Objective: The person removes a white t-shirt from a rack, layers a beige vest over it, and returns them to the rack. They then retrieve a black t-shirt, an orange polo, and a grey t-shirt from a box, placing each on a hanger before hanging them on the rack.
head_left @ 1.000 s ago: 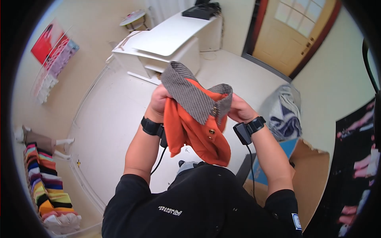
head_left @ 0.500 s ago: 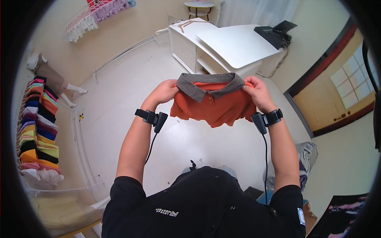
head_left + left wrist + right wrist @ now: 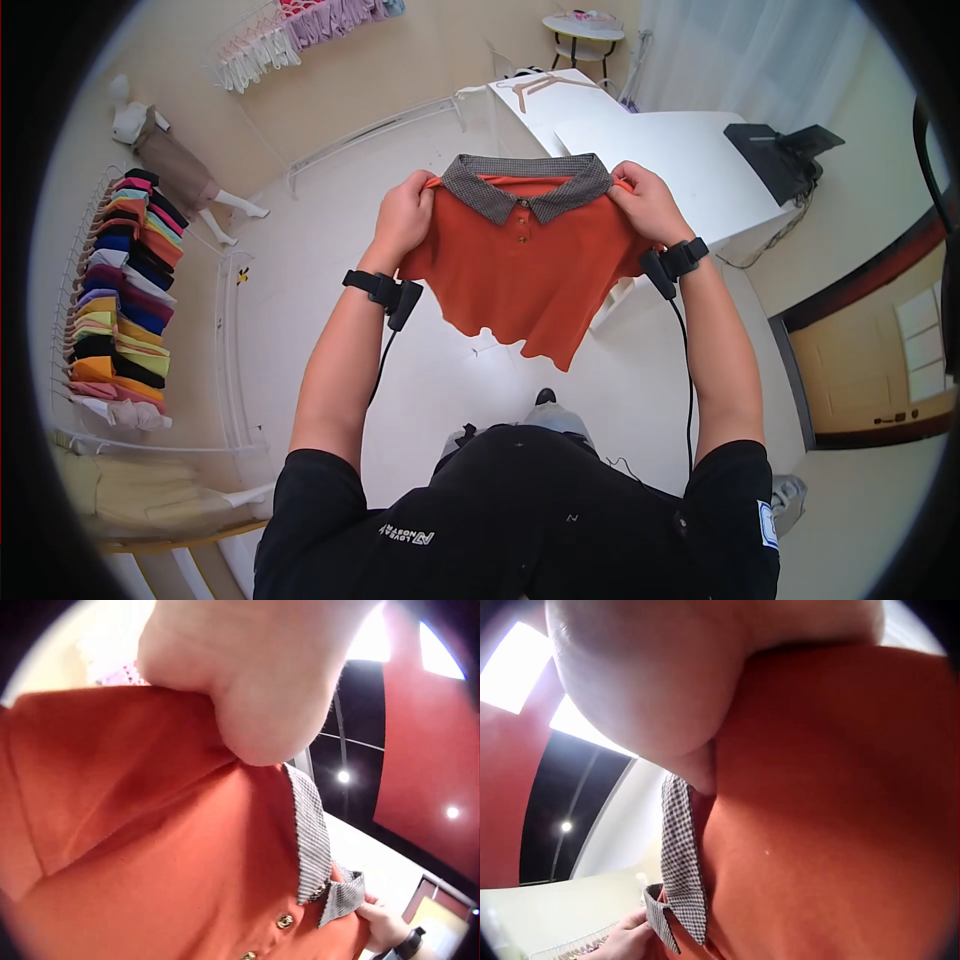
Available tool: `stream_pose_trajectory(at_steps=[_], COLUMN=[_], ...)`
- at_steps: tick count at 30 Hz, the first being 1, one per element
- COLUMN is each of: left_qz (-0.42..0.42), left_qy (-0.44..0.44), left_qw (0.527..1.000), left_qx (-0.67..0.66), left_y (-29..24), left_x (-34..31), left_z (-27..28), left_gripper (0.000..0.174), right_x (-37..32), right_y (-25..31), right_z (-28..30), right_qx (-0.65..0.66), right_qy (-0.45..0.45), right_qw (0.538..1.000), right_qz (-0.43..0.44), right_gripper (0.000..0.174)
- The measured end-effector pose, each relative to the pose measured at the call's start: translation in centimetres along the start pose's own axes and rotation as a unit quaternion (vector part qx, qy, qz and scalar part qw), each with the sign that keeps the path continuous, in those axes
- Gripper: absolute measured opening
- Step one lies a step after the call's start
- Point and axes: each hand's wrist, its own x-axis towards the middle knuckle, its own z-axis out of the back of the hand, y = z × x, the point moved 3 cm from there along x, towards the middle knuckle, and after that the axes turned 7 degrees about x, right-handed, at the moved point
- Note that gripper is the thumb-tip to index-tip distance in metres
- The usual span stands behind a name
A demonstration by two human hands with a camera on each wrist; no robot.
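Head view, nearest first: black top (image 3: 520, 520), with both forearms raised in front of it.

Left hand (image 3: 403, 215): fingers curled tight over the shirt (image 3: 520, 270) at its left shoulder. The left wrist view shows the fist bunched on orange cloth.

Right hand (image 3: 648, 203): clenched the same way on the other shoulder, cloth pinched under the fingers.

The shirt is orange and held up in the air, spread flat between the two hands with its front toward the person. Checked collar (image 3: 525, 185) on top, buttons (image 3: 519, 222) below it. The hem hangs free and uneven above the floor (image 3: 300, 300).

Beyond the shirt is a white desk (image 3: 660, 150) with a wooden hanger (image 3: 545, 85) at its far end and a black monitor (image 3: 785, 150) to the right.

Far left: a rack (image 3: 115, 290) of stacked coloured clothes and a mannequin (image 3: 170, 165) by the wall.

Farthest: a round stool (image 3: 583, 25).
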Motion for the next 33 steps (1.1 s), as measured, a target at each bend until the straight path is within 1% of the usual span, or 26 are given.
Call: stream_pose_trajectory(at_steps=[1,3,4,5,6,8,10,11,12,13,15,16,17,18,19,20,22,24,25,27,28,29,30,31,32,33], left_qz=[0.003,0.003,0.008,0.013,0.016,0.021,0.086,0.08,0.078,0.08,0.152,0.155,0.086,0.158,0.124,0.124,0.192,0.046,0.063,0.035,0.022,0.017,0.008,0.042,0.065,0.06], left_qy=[-0.007,0.042,0.045,0.078,0.106,0.105,0.17,0.178,0.178,0.17,0.171,0.171,0.148,0.217,0.199,0.256,0.292,0.208,0.201,0.241,0.252,0.253,0.26,0.247,0.253,0.184], left_qw=[1.0,0.995,0.995,0.995,0.993,0.994,0.982,0.98,0.98,0.977,0.97,0.966,0.967,0.949,0.947,0.929,0.919,0.96,0.961,0.907,0.888,0.895,0.898,0.903,0.9,0.926], left_qx=[0.005,0.086,0.087,0.068,0.047,0.022,-0.015,-0.026,-0.032,-0.097,-0.083,-0.119,-0.186,-0.163,-0.219,-0.237,-0.186,-0.183,-0.182,-0.343,-0.384,-0.367,-0.355,-0.348,-0.348,-0.324], left_y=[0.0,0.4,0.6,1.5,2.4,3.9,5.8,7.0,9.3,10.5,13.0,15.4,19.2,20.2,21.9,23.6,22.7,23.9,23.5,19.8,19.6,20.0,20.3,21.0,21.2,22.3], left_x=[1.4,3.7,3.7,4.6,5.9,7.9,9.4,9.5,10.0,10.1,9.6,9.2,8.3,8.0,7.5,7.8,8.8,10.1,12.4,14.8,15.8,16.7,17.2,17.8,18.1,18.7], left_z=[0.2,0.5,0.5,0.5,0.3,0.0,-0.6,-1.6,-2.6,-3.3,-3.9,-5.0,-8.3,-8.9,-11.4,-13.1,-12.8,-14.6,-14.7,-11.1,-11.3,-10.9,-10.8,-10.3,-10.0,-11.1], left_gripper=[0.021,0.02,0.02,0.021,0.022,0.024,0.025,0.024,0.024,0.024,0.024,0.024,0.026,0.025,0.024,0.031,0.048,0.066,0.066,0.071,0.067,0.06,0.053,0.044,0.035,0.026], right_x=[2.2,6.0,6.8,8.3,9.9,13.0,15.8,16.3,17.5,18.4,19.9,20.5,20.8,21.2,22.0,23.2,24.9,27.0,29.7,31.2,32.7,34.0,35.4,36.4,36.8,38.0], right_y=[-0.7,-2.1,-3.0,-3.6,-4.2,-4.4,-4.7,-4.8,-4.4,-4.3,-3.8,-3.4,-2.8,-2.5,-3.1,-3.1,-0.9,-0.5,-2.4,-2.6,-2.9,-3.5,-4.0,-4.0,-4.3,-5.1], right_z=[0.4,0.8,0.7,0.5,0.5,-0.7,-1.8,-2.0,-2.8,-3.7,-6.5,-8.0,-9.5,-11.3,-12.9,-14.8,-17.2,-20.1,-21.3,-23.3,-24.3,-24.9,-25.8,-26.1,-26.3,-26.4], right_qx=[-0.011,-0.018,0.032,0.078,0.076,0.066,0.062,0.071,0.083,0.057,0.051,0.049,0.077,0.128,0.159,0.233,0.199,0.172,0.173,0.153,0.139,0.122,0.114,0.104,0.121,0.101], right_qy=[0.007,0.015,0.041,0.067,0.071,0.115,0.125,0.125,0.13,0.146,0.159,0.161,0.173,0.19,0.199,0.237,0.282,0.339,0.37,0.397,0.412,0.428,0.448,0.458,0.466,0.478], right_qw=[1.0,1.0,0.999,0.995,0.995,0.991,0.99,0.989,0.986,0.986,0.983,0.982,0.979,0.972,0.966,0.943,0.939,0.925,0.913,0.905,0.9,0.895,0.886,0.882,0.875,0.87], right_qz=[0.011,0.02,0.005,-0.01,-0.008,0.028,0.033,0.04,0.056,0.051,0.08,0.082,0.076,0.049,0.05,0.015,-0.007,-0.005,0.003,-0.009,-0.011,0.027,0.032,0.023,-0.053,-0.069], right_gripper=[0.014,0.013,0.013,0.013,0.013,0.013,0.014,0.014,0.014,0.015,0.019,0.019,0.016,0.014,0.012,0.009,0.009,0.007,0.006,0.006,0.006,0.005,0.006,0.008,0.01,0.013])
